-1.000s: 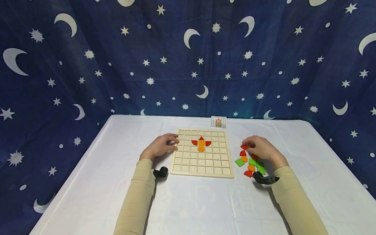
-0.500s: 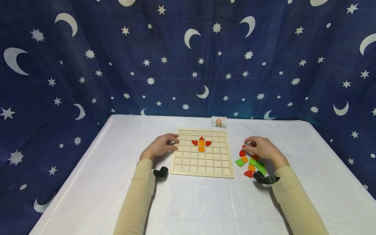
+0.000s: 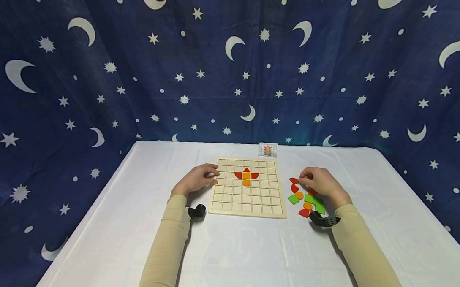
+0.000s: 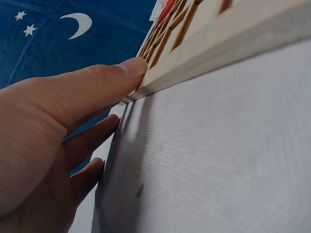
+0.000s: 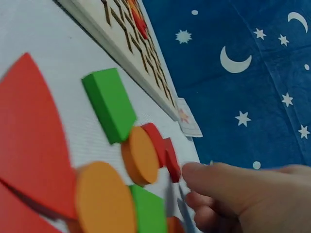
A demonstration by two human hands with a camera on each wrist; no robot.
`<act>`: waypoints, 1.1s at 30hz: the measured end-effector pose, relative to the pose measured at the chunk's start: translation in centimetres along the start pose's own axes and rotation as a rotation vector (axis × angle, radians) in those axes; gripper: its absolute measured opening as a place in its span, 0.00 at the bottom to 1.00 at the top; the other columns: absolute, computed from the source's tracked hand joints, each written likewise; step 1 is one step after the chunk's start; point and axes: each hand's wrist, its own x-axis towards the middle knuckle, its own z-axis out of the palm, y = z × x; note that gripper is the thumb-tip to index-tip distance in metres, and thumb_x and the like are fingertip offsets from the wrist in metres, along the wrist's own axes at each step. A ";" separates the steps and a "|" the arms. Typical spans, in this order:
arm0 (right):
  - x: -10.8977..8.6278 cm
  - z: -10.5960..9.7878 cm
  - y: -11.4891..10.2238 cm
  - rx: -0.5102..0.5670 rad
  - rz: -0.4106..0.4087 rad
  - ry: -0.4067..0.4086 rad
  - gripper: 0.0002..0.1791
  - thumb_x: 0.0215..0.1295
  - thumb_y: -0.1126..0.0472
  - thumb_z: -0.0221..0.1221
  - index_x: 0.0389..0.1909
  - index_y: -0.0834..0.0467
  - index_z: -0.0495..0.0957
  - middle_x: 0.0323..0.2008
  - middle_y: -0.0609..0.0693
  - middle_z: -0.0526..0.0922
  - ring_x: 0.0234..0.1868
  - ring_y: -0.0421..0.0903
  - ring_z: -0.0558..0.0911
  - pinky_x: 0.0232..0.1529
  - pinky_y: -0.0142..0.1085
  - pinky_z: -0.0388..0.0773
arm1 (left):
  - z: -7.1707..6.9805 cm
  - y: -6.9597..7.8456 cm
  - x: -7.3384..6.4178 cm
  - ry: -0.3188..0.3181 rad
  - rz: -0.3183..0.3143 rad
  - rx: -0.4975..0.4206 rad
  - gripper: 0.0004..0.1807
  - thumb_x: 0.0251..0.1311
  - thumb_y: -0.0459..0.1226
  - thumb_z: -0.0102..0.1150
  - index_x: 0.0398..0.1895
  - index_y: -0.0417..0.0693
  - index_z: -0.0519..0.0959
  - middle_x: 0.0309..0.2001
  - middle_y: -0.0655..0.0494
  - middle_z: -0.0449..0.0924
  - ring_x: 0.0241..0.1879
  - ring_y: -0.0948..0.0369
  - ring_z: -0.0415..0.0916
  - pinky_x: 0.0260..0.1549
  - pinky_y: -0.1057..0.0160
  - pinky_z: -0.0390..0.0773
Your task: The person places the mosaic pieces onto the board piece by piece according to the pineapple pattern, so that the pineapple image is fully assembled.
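Observation:
My left hand (image 3: 196, 178) lies at the left edge of the wooden grid board (image 3: 232, 206). In the left wrist view its thumb (image 4: 131, 70) touches the board's rim, while other fingers reach along the side near the cloth. On the grid sit a red triangle (image 3: 246, 170), two red quarter circles (image 3: 255, 175), an orange square (image 3: 246, 175) and an orange disc (image 3: 246, 183). My right hand (image 3: 322, 181) is at the loose pieces, fingertips right at a red quarter circle (image 3: 294, 180); I cannot tell whether they pinch it. A second red quarter circle (image 3: 294, 188) lies just nearer.
Green squares (image 3: 293, 199), orange discs (image 3: 307, 206) and more red pieces (image 3: 304, 213) lie right of the board, partly under my right hand. A small printed pattern card (image 3: 267, 149) lies behind the board. A blue star-and-moon cloth (image 3: 197, 68) hangs behind the white table (image 3: 234, 261).
The far red quarter circle has shifted slightly left and turned, now showing beyond my right fingertips. The red quarter circle nearer me has turned too. My left hand and the board keep their places.

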 end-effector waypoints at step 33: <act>1.3 0.6 -2.5 -0.036 -0.214 -0.041 0.14 0.64 0.60 0.64 0.49 0.61 0.82 0.37 0.51 0.81 0.35 0.47 0.76 0.41 0.41 0.81 | -0.1 0.1 0.1 -0.008 -0.013 0.029 0.18 0.59 0.38 0.67 0.52 0.45 0.82 0.67 0.50 0.69 0.70 0.50 0.60 0.70 0.53 0.58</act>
